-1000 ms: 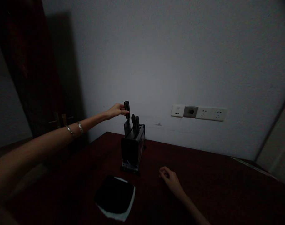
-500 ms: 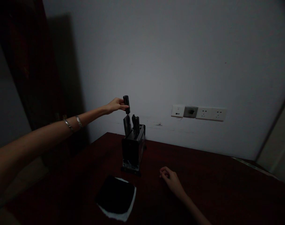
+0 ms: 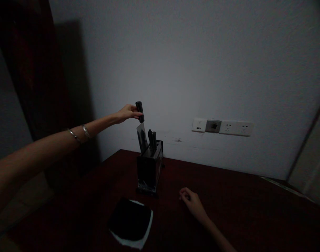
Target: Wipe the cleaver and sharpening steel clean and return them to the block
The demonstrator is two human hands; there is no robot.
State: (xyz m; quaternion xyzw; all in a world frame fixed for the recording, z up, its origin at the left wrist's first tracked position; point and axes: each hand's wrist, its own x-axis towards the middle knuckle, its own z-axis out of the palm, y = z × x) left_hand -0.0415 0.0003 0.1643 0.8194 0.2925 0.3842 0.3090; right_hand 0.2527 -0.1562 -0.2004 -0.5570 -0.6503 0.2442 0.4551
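Observation:
My left hand [image 3: 128,113] grips the black handle of a wide-bladed kitchen knife [image 3: 142,136], held nearly upright. The upper part of its blade shows above the black knife block [image 3: 146,171]; the lower end is hidden in the slot. Two other dark handles [image 3: 152,139] stick up from the block just right of the blade. My right hand [image 3: 192,203] rests on the dark red table, to the right of the block, with fingers curled and touching neither block nor knife. Whether anything lies inside those curled fingers is hidden.
A black square item lies on a white cloth [image 3: 146,233] in front of the block. The table [image 3: 228,199] meets a pale wall behind. Sockets and switch plates [image 3: 223,126] are set in the wall at right. A dark red upright panel [image 3: 52,105] stands left.
My left hand has lifted the knife a little up and to the left, so more of the blade shows above the block. My right hand stays in place.

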